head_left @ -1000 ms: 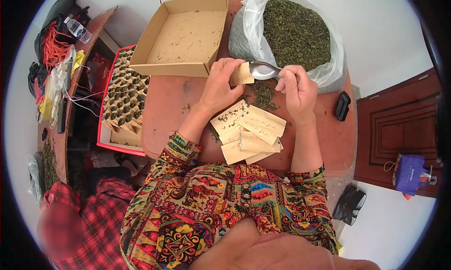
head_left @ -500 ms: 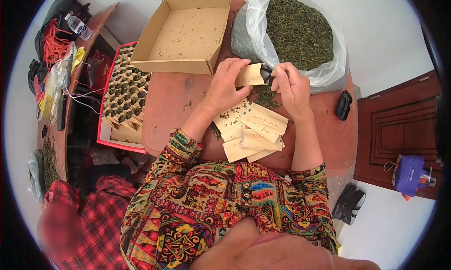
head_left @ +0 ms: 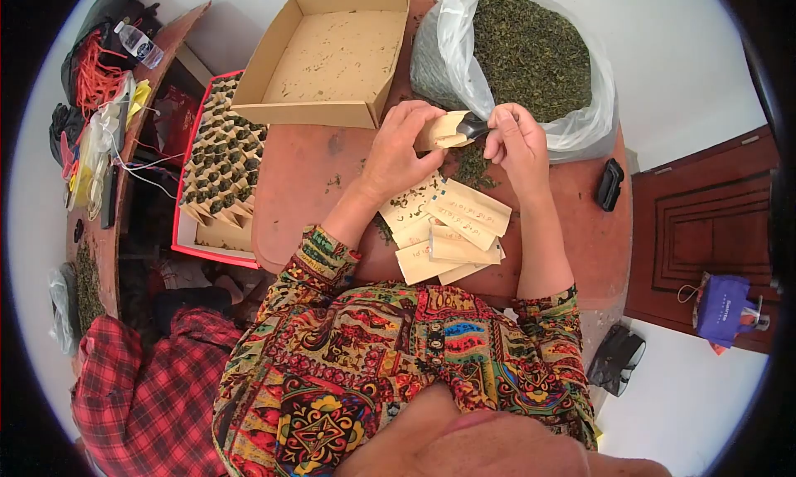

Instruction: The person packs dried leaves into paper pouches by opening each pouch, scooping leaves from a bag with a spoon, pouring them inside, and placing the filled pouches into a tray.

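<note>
My left hand (head_left: 396, 149) is closed around a small kraft paper packet (head_left: 439, 133), its mouth turned to the right. My right hand (head_left: 517, 138) pinches the handle of a dark scoop (head_left: 473, 126), whose tip sits at the packet's mouth; what lies in the scoop is hard to make out. Below both hands, several flat paper packets (head_left: 469, 211) overlap on the reddish table (head_left: 311, 178), with dark leaf bits on some. Just beyond my right hand stands a clear plastic bag (head_left: 452, 70) full of dried, tea-like leaves (head_left: 531, 58).
An open cardboard tray (head_left: 336, 58) with leaf crumbs stands at the back. To the left, a red-edged box (head_left: 189, 174) holds rows of filled packets (head_left: 220, 149). A black object (head_left: 609, 185) lies at the right edge. A person's plaid sleeve (head_left: 166, 386) shows lower left.
My right hand has shifted slightly right, and more of the scoop shows at the packet's mouth. The other person's head is no longer visible.
</note>
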`<state>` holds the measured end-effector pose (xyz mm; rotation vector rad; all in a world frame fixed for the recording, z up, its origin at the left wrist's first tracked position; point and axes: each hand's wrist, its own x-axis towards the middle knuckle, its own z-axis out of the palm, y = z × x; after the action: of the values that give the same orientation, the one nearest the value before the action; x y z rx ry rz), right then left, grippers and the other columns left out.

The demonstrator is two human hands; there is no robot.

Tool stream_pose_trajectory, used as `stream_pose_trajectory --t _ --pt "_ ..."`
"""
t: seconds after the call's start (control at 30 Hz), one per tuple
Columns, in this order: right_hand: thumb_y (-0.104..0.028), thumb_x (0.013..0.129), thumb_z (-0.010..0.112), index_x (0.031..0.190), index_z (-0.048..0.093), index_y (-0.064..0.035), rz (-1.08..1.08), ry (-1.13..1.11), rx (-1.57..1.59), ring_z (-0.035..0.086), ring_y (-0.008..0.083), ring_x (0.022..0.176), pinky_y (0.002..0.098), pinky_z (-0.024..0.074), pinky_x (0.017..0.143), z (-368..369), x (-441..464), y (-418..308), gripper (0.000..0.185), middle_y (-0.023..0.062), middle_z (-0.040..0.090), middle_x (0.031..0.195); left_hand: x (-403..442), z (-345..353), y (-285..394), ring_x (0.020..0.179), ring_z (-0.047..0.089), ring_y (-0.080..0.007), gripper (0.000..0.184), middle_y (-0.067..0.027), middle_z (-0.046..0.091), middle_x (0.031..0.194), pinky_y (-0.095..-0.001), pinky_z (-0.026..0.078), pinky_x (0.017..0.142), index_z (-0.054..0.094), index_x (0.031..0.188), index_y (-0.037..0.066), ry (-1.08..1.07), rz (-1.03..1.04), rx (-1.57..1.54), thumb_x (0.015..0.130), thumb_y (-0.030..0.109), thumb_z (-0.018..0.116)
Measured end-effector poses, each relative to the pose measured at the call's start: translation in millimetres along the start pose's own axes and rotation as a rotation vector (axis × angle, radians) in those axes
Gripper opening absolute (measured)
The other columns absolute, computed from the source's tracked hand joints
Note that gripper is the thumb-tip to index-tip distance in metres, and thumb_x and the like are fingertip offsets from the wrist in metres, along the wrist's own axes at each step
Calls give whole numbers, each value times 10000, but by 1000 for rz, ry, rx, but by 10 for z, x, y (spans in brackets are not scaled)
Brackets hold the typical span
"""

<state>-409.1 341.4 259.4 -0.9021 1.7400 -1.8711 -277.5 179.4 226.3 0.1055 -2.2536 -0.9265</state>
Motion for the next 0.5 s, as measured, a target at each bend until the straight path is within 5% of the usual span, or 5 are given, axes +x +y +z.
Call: stream_pose_trajectory --t 0.5 --pt "-313 1049 488 880 574 -51 -6 62 -26 477 31 500 193 377 473 -32 0 -83 323 -13 556 594 1 -2 -33 1069 602 -314 511 -135 611 1136 -385 506 920 618 1154 32 -20 -38 -63 691 132 808"
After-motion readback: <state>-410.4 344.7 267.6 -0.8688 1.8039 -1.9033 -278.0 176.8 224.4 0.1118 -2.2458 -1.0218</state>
